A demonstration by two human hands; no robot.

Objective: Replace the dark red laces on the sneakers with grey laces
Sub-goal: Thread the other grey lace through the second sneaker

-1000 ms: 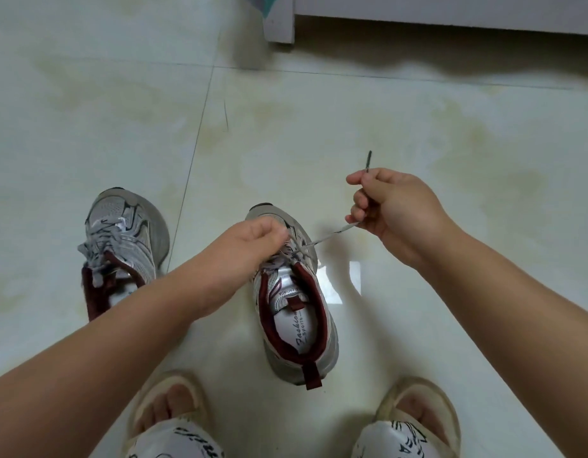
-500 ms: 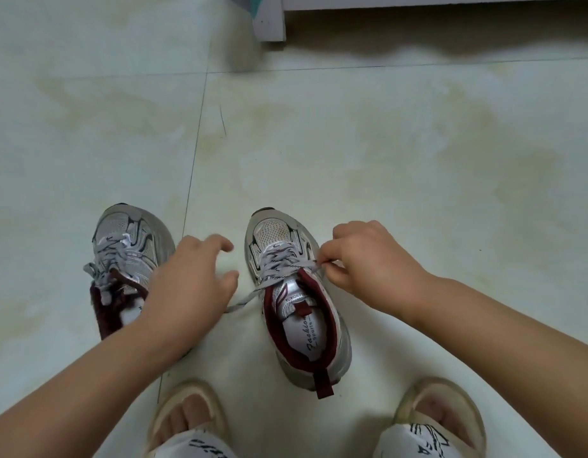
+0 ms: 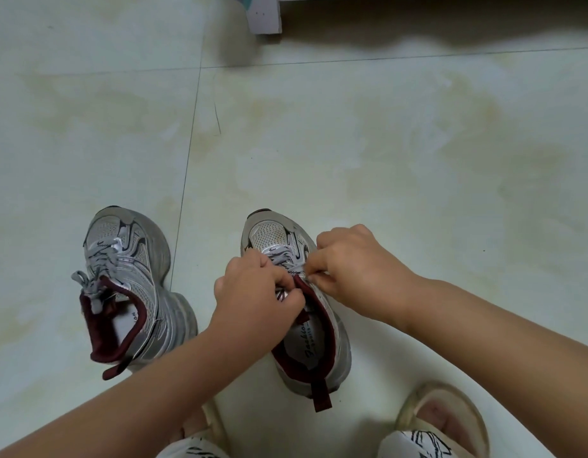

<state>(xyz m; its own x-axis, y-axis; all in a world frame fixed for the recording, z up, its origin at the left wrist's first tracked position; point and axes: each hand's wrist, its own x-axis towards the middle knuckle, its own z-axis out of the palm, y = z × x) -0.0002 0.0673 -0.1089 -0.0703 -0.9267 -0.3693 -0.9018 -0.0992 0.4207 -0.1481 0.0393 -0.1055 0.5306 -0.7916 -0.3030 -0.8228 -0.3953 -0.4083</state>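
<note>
Two grey sneakers with dark red linings stand on the tiled floor, toes pointing away from me. The left sneaker (image 3: 127,279) carries a grey lace tied in a bow near its tongue. The right sneaker (image 3: 299,328) has a grey lace (image 3: 279,254) threaded across its front. My left hand (image 3: 253,295) sits over the tongue with fingers curled, pinching the lace. My right hand (image 3: 349,269) pinches the lace at the sneaker's right eyelets. The lace ends are hidden under my fingers.
My two feet in beige slippers (image 3: 451,421) show at the bottom edge, close behind the right sneaker. A white furniture leg (image 3: 264,14) and base stand at the top. Pale floor tiles spread all around.
Both hands have come together over the right sneaker's tongue. The left hand, open beside the shoe half a second ago, now pinches the lace. The right hand came in from pulling the lace outward.
</note>
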